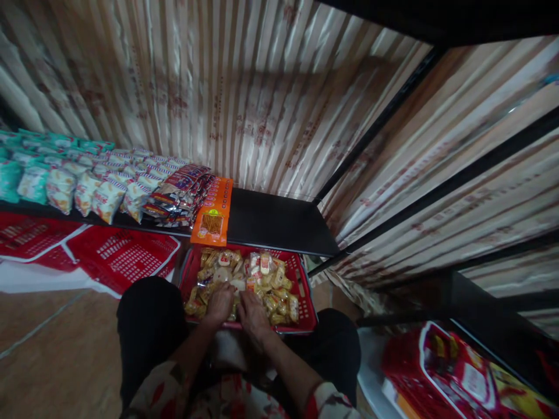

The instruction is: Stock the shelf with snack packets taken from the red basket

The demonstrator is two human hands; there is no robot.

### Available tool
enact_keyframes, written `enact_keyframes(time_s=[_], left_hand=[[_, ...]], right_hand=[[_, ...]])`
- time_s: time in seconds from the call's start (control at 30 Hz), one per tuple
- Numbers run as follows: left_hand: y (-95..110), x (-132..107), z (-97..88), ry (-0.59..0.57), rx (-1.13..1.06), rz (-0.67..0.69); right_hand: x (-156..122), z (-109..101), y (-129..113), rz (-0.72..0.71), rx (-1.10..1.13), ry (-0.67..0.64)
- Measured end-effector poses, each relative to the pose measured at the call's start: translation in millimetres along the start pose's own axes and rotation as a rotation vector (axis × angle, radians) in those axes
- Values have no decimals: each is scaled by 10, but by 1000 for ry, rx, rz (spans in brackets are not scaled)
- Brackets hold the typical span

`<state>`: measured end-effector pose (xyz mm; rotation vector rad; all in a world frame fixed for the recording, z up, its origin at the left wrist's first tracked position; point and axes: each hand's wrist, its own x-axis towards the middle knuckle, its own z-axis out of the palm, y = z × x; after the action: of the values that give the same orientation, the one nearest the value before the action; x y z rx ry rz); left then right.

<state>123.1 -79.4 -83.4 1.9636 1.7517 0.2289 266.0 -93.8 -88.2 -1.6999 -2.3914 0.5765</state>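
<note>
Wrapped snacks (279,280) fill the red basket (307,305), which is positioned between the person's knees (151,317). Clock directions are taken from the basket centre, 12 o'clock pointing away from the person. Left hand (221,302): at 7 o'clock, fingers bent down onto the snacks. Right hand (253,314): at 6 o'clock, just beside the left, fingers likewise directed into the snacks. Whether either hand grips a packet cannot be determined; the fingertips are unclear. Black shelf (277,218): at 12 o'clock. It carries an orange packet (213,215) at 11 o'clock, then, toward 10 o'clock, dark packets (186,189), white packets (107,195) and green packets (32,179). Second basket (404,364): at 4 o'clock, containing packaged goods.
</note>
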Motion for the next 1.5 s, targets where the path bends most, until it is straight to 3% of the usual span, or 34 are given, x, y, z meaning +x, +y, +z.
enact_keyframes(time_s=[0.63,0.87,1.13,1.5], left_hand=[[148,-54,-95,10,61,-42],[167,-37,-166,-59,47,-83],[118,-88,-72,38,-57,-129],[351,-22,21,104,-97,-296]], right_hand=[[-26,4,-16,49,47,45],[-21,-27,-28,45,87,27],[-11,-24,-31,14,89,10],[5,55,150,-83,122,-30]])
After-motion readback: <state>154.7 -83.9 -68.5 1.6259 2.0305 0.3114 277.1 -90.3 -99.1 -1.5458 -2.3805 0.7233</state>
